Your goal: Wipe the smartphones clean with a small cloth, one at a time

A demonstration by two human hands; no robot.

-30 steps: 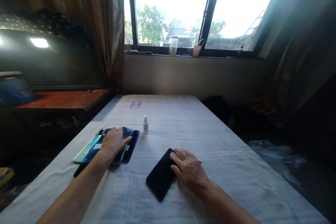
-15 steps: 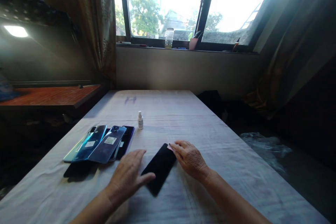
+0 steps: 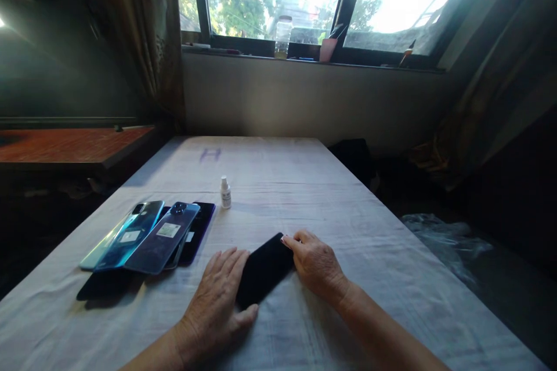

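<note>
A black phone (image 3: 266,272) lies flat on the cloth-covered table (image 3: 378,290), slantwise between both hands. The left hand (image 3: 220,295) is spread, thumb wide of the fingers, and rests against the phone's left edge and near end. The right hand (image 3: 317,262), fingers curled, pinches a small pale scrap (image 3: 284,239) at the far corner; its material cannot be determined. Several overlapping phones (image 3: 159,248) lie to the left, near an upright white bottle (image 3: 225,194).
</note>
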